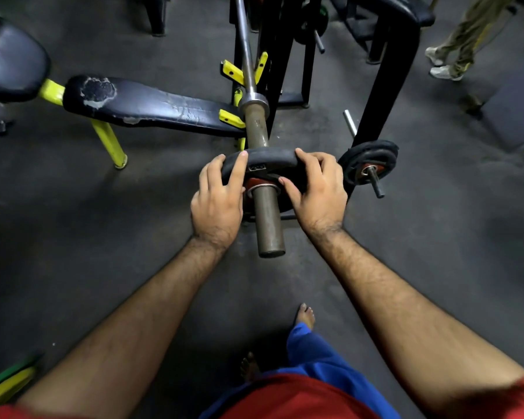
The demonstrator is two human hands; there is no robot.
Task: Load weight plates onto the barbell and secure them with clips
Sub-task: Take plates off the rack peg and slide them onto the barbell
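A black rubber weight plate (271, 157) with a red hub sits on the brown sleeve of the barbell (268, 220), about midway along it. My left hand (218, 198) grips the plate's left rim and my right hand (316, 189) grips its right rim, fingers curled over the top edge. The sleeve's free end points toward me. The chrome bar shaft (245, 52) runs away up the frame and rests in a rack with yellow hooks (232, 72). No clip is visible.
A worn black bench (152, 105) on yellow legs lies to the left. To the right, black plates (368, 164) hang on a storage peg of a black frame (387, 74). A person's legs (457, 46) stand at the top right. My bare feet (306, 316) are below.
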